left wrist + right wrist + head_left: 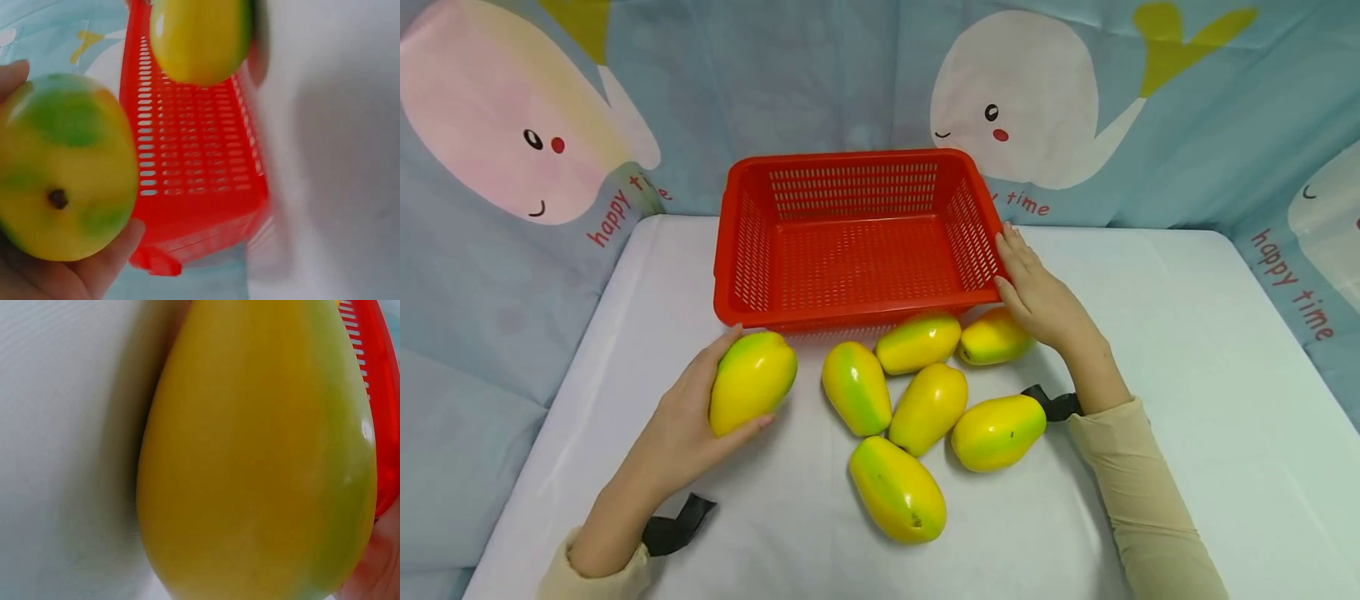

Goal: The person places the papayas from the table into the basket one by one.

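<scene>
My left hand (pixel 676 433) holds a glossy yellow-green papaya (pixel 752 382) between thumb and fingers, by the front left corner of a red plastic basket (pixel 850 317). In the left wrist view, the held papaya (pixel 65 169) shows its dark stem spot. My right hand (pixel 1037 298) lies against the basket's right side, fingers extended along the rim. Under that hand sits a papaya (pixel 996 337); another (pixel 919 343) lies beside it along the basket's front wall. The right wrist view is mostly filled by one papaya (pixel 256 456).
More papayas lie in front of the basket: one upright in view (pixel 856 389), one beside it (pixel 928 408), one at right (pixel 998 433) and one nearest me (pixel 898 490). A white-covered table (pixel 1187 333) carries everything. A whale-print curtain (pixel 835 75) hangs behind.
</scene>
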A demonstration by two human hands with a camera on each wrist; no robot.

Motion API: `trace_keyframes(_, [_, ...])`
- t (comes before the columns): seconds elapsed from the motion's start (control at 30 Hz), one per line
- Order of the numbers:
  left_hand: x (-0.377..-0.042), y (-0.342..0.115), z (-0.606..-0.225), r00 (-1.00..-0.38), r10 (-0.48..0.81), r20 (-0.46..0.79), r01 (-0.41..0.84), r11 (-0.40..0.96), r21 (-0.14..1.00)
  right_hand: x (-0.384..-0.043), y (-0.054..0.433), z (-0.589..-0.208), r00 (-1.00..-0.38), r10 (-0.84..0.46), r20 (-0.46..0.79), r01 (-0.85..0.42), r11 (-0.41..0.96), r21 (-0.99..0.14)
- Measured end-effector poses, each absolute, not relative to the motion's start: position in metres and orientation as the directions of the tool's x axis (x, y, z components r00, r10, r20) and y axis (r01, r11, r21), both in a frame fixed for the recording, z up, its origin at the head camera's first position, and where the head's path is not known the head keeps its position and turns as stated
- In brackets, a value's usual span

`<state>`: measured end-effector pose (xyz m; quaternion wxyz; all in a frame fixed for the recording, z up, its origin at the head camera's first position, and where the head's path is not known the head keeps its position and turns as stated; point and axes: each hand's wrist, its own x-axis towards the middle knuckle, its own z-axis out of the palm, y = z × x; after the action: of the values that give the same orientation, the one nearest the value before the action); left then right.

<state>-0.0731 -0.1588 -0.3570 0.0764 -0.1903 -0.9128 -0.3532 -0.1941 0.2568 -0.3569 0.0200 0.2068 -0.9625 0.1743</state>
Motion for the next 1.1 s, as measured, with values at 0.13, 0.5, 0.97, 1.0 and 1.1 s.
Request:
trace_keyframes(0.13, [-0.084, -0.158, -0.345, -0.892, 0.270, 0.361, 0.446, 0.647, 0.618, -0.194, 0.256, -0.356, -0.915, -0.391, 0.101, -0.401, 0.853, -0.335])
trace_keyframes(0.5, [-0.141, -0.152, -0.306, -0.938, 0.208, 0.277, 0.345, 0.627, 0.698, -0.195, 0.256, -0.356, -0.914, -0.393, 0.103, -0.404, 0.849, -0.340])
trace_keyframes(0.97, [-0.193, -0.144, -0.308, -0.954, 0.281, 0.108, 0.283, 0.717, 0.637, -0.194, 0.255, -0.359, -0.915, -0.387, 0.114, -0.401, 0.848, -0.347])
trace_keyframes(1.0, [-0.195, -0.143, -0.309, -0.953, 0.284, 0.103, 0.283, 0.719, 0.635, -0.194, 0.255, -0.359, -0.916, -0.385, 0.113, -0.399, 0.849, -0.346])
trace_keyframes(1.1, [-0.204, -0.139, -0.312, -0.953, 0.292, 0.084, 0.279, 0.729, 0.625, -0.194, 0.255, -0.359, -0.919, -0.380, 0.107, -0.393, 0.850, -0.351])
